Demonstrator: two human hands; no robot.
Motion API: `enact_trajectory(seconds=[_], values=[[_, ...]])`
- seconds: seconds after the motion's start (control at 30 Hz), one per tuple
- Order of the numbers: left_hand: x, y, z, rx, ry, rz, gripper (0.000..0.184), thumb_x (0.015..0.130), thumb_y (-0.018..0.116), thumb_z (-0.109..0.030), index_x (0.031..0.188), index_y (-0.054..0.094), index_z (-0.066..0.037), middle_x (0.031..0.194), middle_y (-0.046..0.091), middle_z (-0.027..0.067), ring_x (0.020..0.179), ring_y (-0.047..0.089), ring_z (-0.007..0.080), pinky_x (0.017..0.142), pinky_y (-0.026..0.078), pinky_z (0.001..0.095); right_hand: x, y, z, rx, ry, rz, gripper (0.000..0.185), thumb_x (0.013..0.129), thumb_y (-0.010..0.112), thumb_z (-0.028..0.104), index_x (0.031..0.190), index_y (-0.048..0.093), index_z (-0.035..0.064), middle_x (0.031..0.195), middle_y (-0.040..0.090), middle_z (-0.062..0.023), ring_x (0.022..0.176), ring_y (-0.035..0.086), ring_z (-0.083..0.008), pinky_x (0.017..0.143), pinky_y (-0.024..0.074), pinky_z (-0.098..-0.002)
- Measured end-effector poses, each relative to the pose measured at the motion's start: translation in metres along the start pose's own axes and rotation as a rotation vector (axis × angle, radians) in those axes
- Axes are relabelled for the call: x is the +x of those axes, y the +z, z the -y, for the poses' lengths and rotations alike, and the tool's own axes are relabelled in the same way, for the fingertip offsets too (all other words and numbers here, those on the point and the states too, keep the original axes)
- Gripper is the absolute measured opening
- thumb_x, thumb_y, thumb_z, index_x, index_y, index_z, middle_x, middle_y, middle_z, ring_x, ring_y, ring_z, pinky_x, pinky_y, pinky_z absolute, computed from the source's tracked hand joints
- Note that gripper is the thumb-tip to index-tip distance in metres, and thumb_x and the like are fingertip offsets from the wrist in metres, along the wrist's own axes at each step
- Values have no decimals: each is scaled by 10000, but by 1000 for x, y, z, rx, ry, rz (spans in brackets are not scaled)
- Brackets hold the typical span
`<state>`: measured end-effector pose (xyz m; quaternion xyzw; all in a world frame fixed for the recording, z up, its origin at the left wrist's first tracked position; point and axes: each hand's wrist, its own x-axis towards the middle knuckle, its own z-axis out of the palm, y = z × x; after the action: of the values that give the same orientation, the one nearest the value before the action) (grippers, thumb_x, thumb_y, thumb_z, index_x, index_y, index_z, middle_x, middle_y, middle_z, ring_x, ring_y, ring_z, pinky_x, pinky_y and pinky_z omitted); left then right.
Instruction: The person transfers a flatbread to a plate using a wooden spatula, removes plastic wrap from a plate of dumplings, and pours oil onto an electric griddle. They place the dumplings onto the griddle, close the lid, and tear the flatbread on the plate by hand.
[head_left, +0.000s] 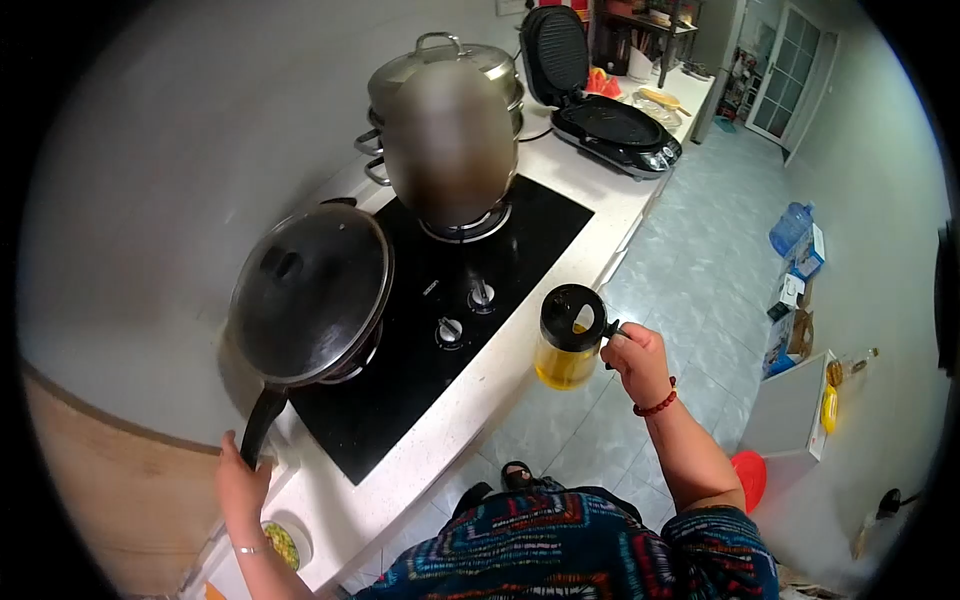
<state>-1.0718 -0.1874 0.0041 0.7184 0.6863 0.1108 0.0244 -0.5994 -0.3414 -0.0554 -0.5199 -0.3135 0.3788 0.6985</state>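
My left hand is wrapped round the black handle of a pan, which sits on the left burner under a glass lid with a dark knob. In my right hand is the handle of a glass oil jug with a black top and yellow oil inside. The jug is held upright, off the front edge of the counter, above the floor. Below my left wrist a small bowl of green and yellow pieces stands on the counter.
On the black hob, a tall steamer pot stands at the rear burner, its front blurred. An open electric griddle lies beyond it. Red fruit pieces are behind. A blue water bottle and boxes line the right wall.
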Motion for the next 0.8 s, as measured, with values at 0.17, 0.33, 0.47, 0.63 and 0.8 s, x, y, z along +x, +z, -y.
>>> enact_trajectory(seconds=[0.17, 0.33, 0.47, 0.63, 0.8], values=[[-10, -15, -14, 118, 54, -201, 696, 585, 674, -49, 1203, 352, -37, 964, 523, 186, 894, 510, 351, 749, 427, 380, 0, -9, 2, -39, -18, -104, 196, 777, 520, 134, 600, 469, 66, 526, 428, 31, 464, 324, -35, 435, 254, -190], [-11, -5, -61, -305, 237, -382, 565, 623, 642, 1, 1147, 434, -41, 877, 517, 122, 715, 493, 239, 655, 419, 328, -6, -13, -2, 26, -73, -208, 253, 794, 505, 154, 584, 377, 95, 487, 330, 35, 431, 289, -72, 516, 340, -246], [-8, 19, -110, -408, 468, -257, 442, 616, 647, -18, 1034, 501, -18, 760, 511, 98, 635, 485, 211, 595, 415, 301, -6, -24, -1, 103, -73, -265, 244, 804, 505, 146, 597, 388, 88, 493, 317, 42, 435, 289, -63, 493, 312, -227], [-17, 51, -192, -435, 645, -99, 411, 577, 665, -21, 961, 520, -18, 725, 513, 101, 619, 507, 228, 560, 427, 307, 19, -64, 5, 152, -74, -218, 229, 812, 487, 149, 611, 390, 97, 487, 314, 44, 437, 290, -67, 538, 342, -235], [-29, 96, -292, -456, 651, -9, 386, 581, 661, -18, 946, 535, -20, 725, 521, 98, 602, 509, 214, 547, 427, 293, 73, -111, 26, -90, 36, -174, 173, 782, 502, 121, 623, 452, 74, 536, 411, 37, 470, 339, -38, 435, 263, -188]])
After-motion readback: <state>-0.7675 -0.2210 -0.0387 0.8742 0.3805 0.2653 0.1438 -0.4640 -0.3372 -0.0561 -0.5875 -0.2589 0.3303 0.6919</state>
